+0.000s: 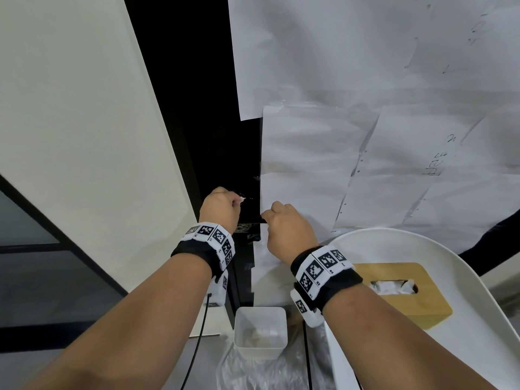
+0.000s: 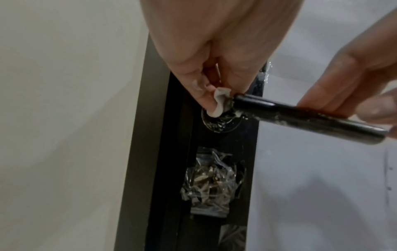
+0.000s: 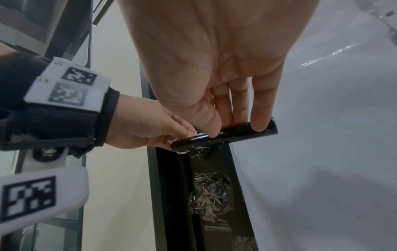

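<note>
A black lever door handle (image 2: 300, 117) with white smears sticks out from a dark door edge (image 3: 217, 169). My left hand (image 2: 217, 91) pinches a small white wad (image 2: 219, 103) against the handle's base, just above the round metal rose (image 2: 217, 125). My right hand (image 3: 234, 125) grips the lever (image 3: 236, 134) near its free end, fingers on top and thumb beneath. In the head view the left hand (image 1: 222, 209) and right hand (image 1: 287, 223) are close together at the handle (image 1: 254, 220), and the wad (image 1: 242, 199) shows at the left fingertips.
A crumpled clear plastic bag (image 2: 210, 183) is taped to the door below the handle. White paper sheets (image 1: 365, 108) cover the door. To the right is a white curved surface (image 1: 478, 319) bearing a wooden tissue box (image 1: 402, 294). A white bin (image 1: 260, 330) stands below. A white wall (image 1: 70, 136) lies left.
</note>
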Motion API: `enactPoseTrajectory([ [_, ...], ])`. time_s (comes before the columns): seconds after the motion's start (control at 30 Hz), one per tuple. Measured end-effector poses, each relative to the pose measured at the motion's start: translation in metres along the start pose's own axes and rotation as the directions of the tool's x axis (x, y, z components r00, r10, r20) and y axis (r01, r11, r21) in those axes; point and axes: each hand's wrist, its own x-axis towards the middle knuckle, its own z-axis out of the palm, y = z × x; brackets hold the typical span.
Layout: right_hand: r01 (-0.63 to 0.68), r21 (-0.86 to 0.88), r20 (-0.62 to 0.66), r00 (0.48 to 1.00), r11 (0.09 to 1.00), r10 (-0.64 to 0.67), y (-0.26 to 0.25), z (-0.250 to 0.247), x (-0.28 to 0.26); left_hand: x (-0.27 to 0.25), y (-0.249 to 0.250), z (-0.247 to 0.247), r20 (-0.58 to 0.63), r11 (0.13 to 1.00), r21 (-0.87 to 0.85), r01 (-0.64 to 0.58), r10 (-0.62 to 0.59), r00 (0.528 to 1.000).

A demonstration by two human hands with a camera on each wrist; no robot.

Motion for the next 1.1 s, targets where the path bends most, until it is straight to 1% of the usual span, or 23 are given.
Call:
enactPoseTrajectory([
  [0.1,-0.001,-0.006,-0.001,1.000,1.000,0.001,0.001,0.000,0.000,0.003,0.001,-0.009,0.108,0.996,0.074,-0.047,0.038,0.993],
  [0.13,0.000,-0.007,-0.001,1.000,1.000,0.000,0.001,0.000,0.000,0.005,0.003,-0.012,0.153,0.996,0.079,-0.030,0.018,0.988],
  [0.2,0.002,-0.008,0.000,1.000,1.000,-0.002,0.001,0.001,-0.001,0.007,0.005,-0.015,0.267,0.990,0.118,0.072,-0.101,0.958],
  [0.23,0.002,-0.007,0.000,1.000,1.000,-0.002,0.001,0.001,-0.001,0.005,0.005,-0.016,0.273,0.987,0.113,0.118,-0.145,0.951],
  [0.27,0.002,-0.006,0.000,1.000,1.000,-0.002,0.001,0.000,-0.001,0.000,0.002,-0.012,0.185,0.994,0.061,0.096,-0.106,0.977],
  [0.3,0.002,-0.006,0.002,1.000,1.000,-0.002,0.001,0.000,-0.001,-0.008,0.002,-0.010,0.046,1.000,-0.011,0.024,-0.023,0.999],
  [0.33,0.004,-0.006,0.004,1.000,1.000,-0.004,0.001,0.000,-0.001,-0.015,0.001,-0.008,-0.083,0.996,-0.044,-0.076,0.072,0.994],
  [0.37,0.005,-0.005,0.007,1.000,1.000,-0.005,0.001,0.000,-0.001,-0.020,-0.001,-0.007,-0.145,0.990,-0.051,-0.132,0.123,0.982],
  [0.4,0.005,-0.004,0.008,1.000,1.000,-0.005,0.001,0.000,-0.001,-0.020,-0.001,-0.005,-0.147,0.988,-0.042,-0.150,0.143,0.979],
  [0.43,0.004,-0.004,0.005,1.000,1.000,-0.004,0.001,0.001,0.000,-0.019,0.000,-0.003,-0.117,0.987,-0.027,-0.156,0.152,0.981],
  [0.47,0.002,-0.004,0.001,1.000,1.000,-0.002,0.001,0.001,0.000,-0.016,0.001,-0.002,-0.060,0.988,-0.002,-0.153,0.152,0.987],
  [0.5,-0.001,-0.004,-0.003,1.000,1.000,0.001,0.001,0.002,0.000,-0.013,0.003,-0.002,-0.005,0.989,0.033,-0.145,0.145,0.989],
  [0.57,-0.004,-0.008,-0.006,1.000,1.000,0.004,0.001,0.003,0.000,-0.010,0.004,-0.002,0.061,0.990,0.086,-0.115,0.110,0.992],
  [0.67,0.002,-0.006,-0.005,1.000,1.000,-0.002,0.001,0.002,0.000,-0.007,0.003,-0.005,0.067,0.999,0.052,-0.015,0.012,0.998],
  [0.8,0.000,-0.012,-0.001,1.000,1.000,0.000,0.001,0.001,0.000,-0.006,0.004,-0.009,0.106,0.997,0.081,0.014,-0.023,0.994],
  [0.9,-0.002,-0.012,-0.001,1.000,1.000,0.002,0.001,0.001,0.001,-0.004,0.006,-0.018,0.160,0.996,0.059,0.062,-0.071,0.985],
  [1.0,-0.001,-0.019,-0.003,1.000,1.000,0.001,0.001,0.001,0.001,-0.009,0.007,-0.028,0.185,0.995,0.068,0.068,-0.079,0.979],
  [1.1,-0.001,-0.019,-0.004,1.000,1.000,0.001,0.000,0.001,0.001,-0.013,0.005,-0.032,0.206,0.998,0.052,0.044,-0.054,0.977],
])
